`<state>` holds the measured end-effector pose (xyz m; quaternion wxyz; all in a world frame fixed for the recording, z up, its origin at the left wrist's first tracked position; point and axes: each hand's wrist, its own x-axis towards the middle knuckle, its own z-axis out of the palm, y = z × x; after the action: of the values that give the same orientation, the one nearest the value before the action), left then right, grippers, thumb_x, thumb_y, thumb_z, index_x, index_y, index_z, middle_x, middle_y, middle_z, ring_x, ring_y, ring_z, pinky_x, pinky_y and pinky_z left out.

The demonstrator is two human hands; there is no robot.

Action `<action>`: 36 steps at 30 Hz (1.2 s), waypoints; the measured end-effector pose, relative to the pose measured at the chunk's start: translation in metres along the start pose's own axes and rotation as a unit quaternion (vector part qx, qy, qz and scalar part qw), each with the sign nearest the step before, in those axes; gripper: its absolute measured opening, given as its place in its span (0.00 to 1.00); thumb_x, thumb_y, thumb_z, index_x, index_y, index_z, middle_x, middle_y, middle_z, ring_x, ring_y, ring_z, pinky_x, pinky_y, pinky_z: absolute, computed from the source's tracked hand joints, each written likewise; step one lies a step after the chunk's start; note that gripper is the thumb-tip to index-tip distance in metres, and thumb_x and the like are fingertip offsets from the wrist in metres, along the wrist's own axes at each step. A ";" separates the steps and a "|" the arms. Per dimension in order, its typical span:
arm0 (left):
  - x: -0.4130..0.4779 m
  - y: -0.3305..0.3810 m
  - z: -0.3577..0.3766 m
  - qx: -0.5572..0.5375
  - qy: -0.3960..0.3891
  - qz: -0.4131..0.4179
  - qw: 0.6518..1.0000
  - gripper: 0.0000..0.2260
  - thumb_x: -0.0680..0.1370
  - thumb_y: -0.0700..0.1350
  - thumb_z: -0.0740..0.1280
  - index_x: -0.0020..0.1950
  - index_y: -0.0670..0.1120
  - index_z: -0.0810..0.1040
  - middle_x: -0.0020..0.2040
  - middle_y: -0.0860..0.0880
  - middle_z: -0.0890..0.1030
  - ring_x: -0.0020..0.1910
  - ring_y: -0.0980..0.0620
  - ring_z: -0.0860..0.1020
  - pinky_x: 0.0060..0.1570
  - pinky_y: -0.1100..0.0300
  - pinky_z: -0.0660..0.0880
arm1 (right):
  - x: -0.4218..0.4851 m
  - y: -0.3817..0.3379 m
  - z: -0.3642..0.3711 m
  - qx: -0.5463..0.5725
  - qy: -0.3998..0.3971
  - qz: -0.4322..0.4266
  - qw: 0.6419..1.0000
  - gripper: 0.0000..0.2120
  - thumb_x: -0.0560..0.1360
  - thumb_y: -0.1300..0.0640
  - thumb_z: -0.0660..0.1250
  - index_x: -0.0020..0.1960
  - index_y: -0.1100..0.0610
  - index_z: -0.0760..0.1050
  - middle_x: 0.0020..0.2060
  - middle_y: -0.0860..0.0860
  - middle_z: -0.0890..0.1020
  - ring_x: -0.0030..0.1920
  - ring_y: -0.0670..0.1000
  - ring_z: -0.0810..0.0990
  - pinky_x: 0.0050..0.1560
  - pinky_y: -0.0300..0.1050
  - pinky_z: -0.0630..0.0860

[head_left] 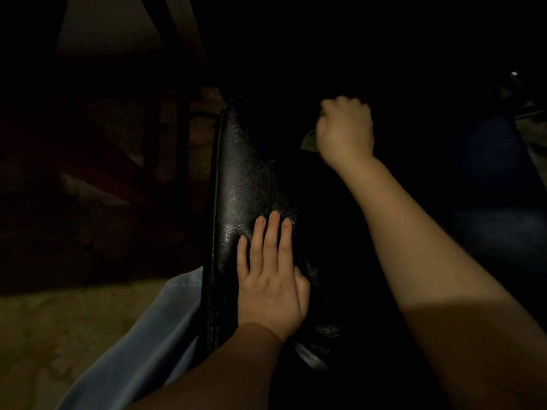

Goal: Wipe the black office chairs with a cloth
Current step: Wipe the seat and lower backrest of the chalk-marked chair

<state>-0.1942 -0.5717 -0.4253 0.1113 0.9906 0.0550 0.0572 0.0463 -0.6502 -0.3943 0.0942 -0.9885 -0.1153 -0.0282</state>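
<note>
chair pad [251,179] lies bare between left hand [270,284] and right hand [344,130].

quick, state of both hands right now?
Left hand: open, fingers flat on the chair.
Right hand: closed around the cloth, which is barely visible.

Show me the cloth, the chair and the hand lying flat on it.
cloth [308,142]: head view, greenish corner that shows.
chair [245,173]: head view, shiny black padding.
left hand [272,287]: head view, back of the hand.

Room dimly lit, much lost in shadow. Dark wooden frame [174,69] with slanted struts seen upper left. Pale patterned floor [44,335] lit below frame. Blue shape [488,187] dimly made out far right of frame.
</note>
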 end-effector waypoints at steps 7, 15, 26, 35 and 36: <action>0.000 0.000 0.001 0.008 0.006 -0.001 1.000 0.31 0.72 0.47 0.55 0.76 0.40 0.62 0.76 0.42 0.62 0.76 0.44 0.58 0.72 0.42 0.54 | -0.069 -0.039 0.008 0.092 -0.084 -0.218 0.968 0.25 0.79 0.56 0.59 0.76 0.51 0.61 0.76 0.50 0.62 0.77 0.54 0.53 0.75 0.49 0.43; 0.000 0.000 0.001 -0.010 0.008 0.001 1.000 0.30 0.74 0.47 0.54 0.76 0.40 0.62 0.76 0.42 0.61 0.76 0.44 0.57 0.74 0.43 0.51 | -0.069 0.123 -0.021 0.111 0.012 -0.030 0.993 0.25 0.75 0.55 0.54 0.71 0.57 0.70 0.70 0.58 0.71 0.72 0.59 0.65 0.71 0.54 0.60; 0.000 0.000 0.001 -0.015 0.013 -0.003 1.000 0.30 0.74 0.47 0.53 0.76 0.40 0.62 0.76 0.42 0.61 0.76 0.45 0.56 0.74 0.45 0.48 | -0.069 0.159 -0.016 0.100 0.097 0.112 0.984 0.20 0.79 0.55 0.56 0.70 0.57 0.69 0.70 0.56 0.70 0.72 0.57 0.64 0.71 0.53 0.63; 0.000 0.000 0.002 -0.015 0.012 0.000 1.000 0.29 0.75 0.48 0.53 0.76 0.41 0.61 0.77 0.42 0.60 0.77 0.45 0.56 0.75 0.45 0.48 | -0.070 0.157 -0.019 0.104 0.099 0.106 0.984 0.21 0.79 0.55 0.56 0.71 0.57 0.69 0.69 0.55 0.70 0.72 0.56 0.65 0.70 0.55 0.65; 0.000 0.000 0.002 -0.015 0.014 0.000 1.000 0.29 0.75 0.48 0.53 0.76 0.41 0.61 0.77 0.42 0.61 0.77 0.45 0.56 0.75 0.45 0.48 | -0.070 0.157 -0.019 0.104 0.099 0.105 0.984 0.21 0.79 0.55 0.56 0.71 0.57 0.69 0.69 0.55 0.70 0.72 0.56 0.65 0.70 0.55 0.65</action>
<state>-0.1939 -0.5721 -0.4268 0.1256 0.9879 0.0560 0.0722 0.0143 -0.8190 -0.4091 0.2097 -0.9722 -0.0028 -0.1039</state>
